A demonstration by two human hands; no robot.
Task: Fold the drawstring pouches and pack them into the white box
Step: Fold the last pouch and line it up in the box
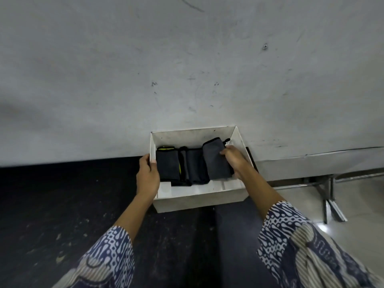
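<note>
Blue-and-white batik-patterned sleeves (301, 242) lead to both hands. The left hand (148, 173) grips the white box's (199, 199) nine o'clock wall, thumb inside. The right hand (233, 157) pinches a folded grey fabric pouch (216, 161) at three o'clock in the box, beside two darker folded pouches (180, 167). No writing is legible.

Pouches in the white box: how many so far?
3: left pouch, middle pouch, and right pouch gripped by the right hand. More may lie underneath.
</note>
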